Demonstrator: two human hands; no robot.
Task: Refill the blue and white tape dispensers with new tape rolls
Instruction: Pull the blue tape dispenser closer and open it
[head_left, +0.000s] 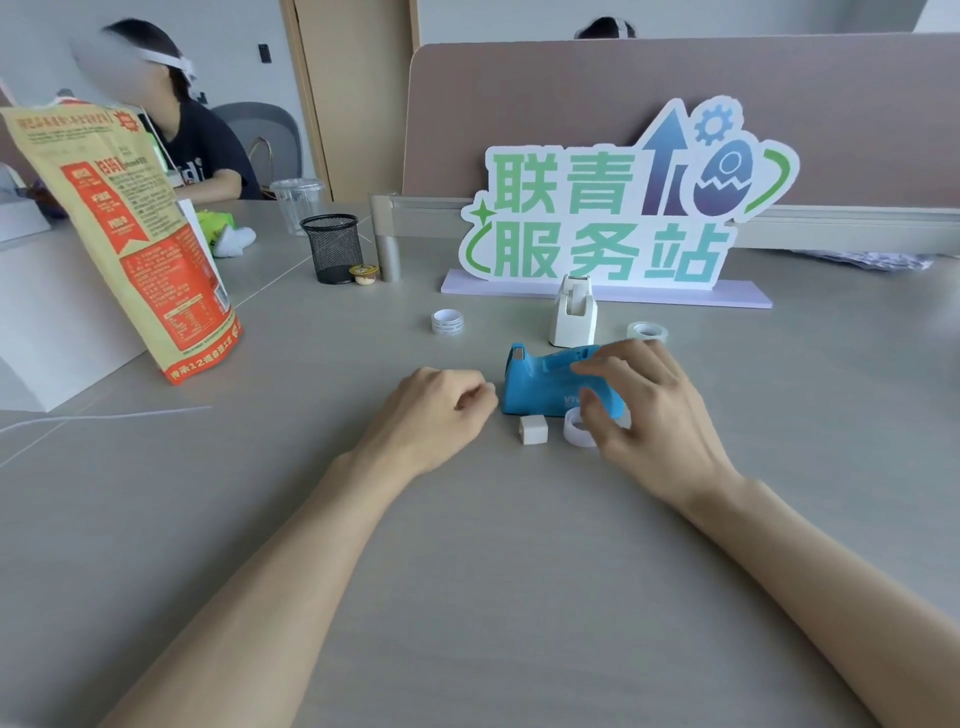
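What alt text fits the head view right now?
Right hand rests on the blue tape dispenser, left hand loosely curled beside it. White dispenser stands behind; a small block and empty core lie in front.

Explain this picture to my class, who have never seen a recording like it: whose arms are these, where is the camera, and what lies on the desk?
The camera sits on a person's head, looking down at their own bare arms. The left hand rests loosely curled on the grey desk, holding nothing. The right hand reaches over the blue tape dispenser, fingers near a white ring in front of it; whether it grips anything is unclear. A small white block lies beside the ring. Behind stands the white tape dispenser, with a printed roll to its left and a clear tape roll to its right. Further back stands a colourful sign.
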